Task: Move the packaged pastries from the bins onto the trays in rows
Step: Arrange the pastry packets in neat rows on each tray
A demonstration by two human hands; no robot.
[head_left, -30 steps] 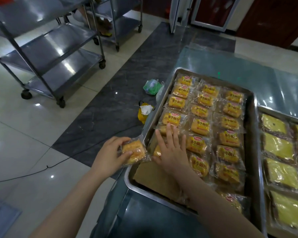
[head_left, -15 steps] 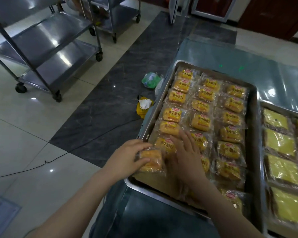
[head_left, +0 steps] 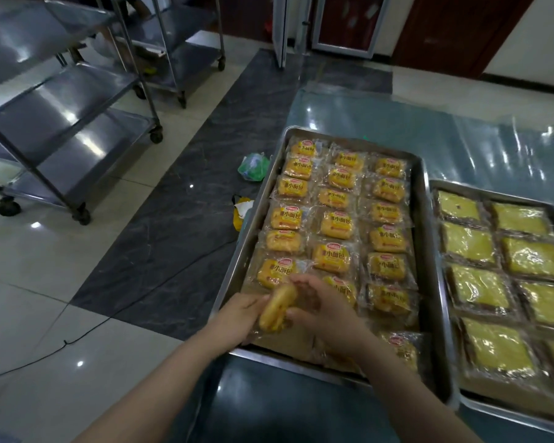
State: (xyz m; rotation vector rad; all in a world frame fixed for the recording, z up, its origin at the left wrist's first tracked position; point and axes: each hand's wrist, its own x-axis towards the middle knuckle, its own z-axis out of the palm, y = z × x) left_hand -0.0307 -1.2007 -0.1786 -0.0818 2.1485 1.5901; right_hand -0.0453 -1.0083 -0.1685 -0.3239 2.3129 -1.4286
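I see a bright room. Light from above leaves white spots on the floor (head_left: 36, 224), the steel shelves (head_left: 77, 145) and the shiny table cover (head_left: 461, 139). Straight lines bend near the edges. The nearest pastry (head_left: 277, 310) looks blurry.

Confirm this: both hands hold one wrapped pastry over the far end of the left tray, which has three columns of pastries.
Wrong in one respect. The head view shows the left hand and right hand holding the wrapped pastry over the near end of the left tray, by its left corner. The three columns are right.
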